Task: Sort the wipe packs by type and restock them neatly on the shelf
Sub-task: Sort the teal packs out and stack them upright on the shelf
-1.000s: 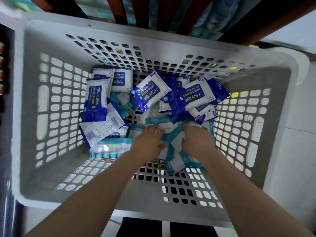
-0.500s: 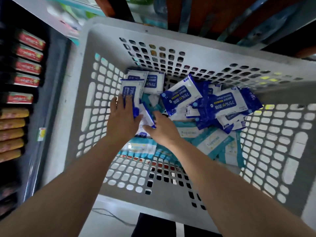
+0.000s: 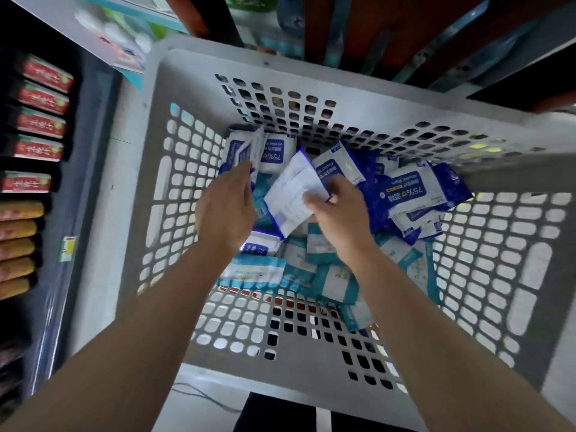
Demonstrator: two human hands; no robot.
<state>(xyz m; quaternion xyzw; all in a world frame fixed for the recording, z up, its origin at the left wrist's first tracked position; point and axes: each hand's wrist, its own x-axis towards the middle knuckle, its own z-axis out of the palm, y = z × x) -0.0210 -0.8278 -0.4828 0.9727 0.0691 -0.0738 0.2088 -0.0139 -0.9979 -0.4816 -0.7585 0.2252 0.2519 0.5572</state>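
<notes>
Sorting step, centre frame: left hand (image 3: 225, 210) grips blue alcohol-wipe pack (image 3: 243, 148), right hand (image 3: 338, 213) pinches face-down pack (image 3: 291, 194). Next: stack them together, probably.

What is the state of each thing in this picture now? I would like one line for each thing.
left hand: grips a dark blue pack by its edge.
right hand: pinches a second pack, tilted, white back showing.
loose dark blue packs: piled unsorted at the far right.
teal packs: lying jumbled on the basket floor.
basket: open-topped, partly filled.
</notes>
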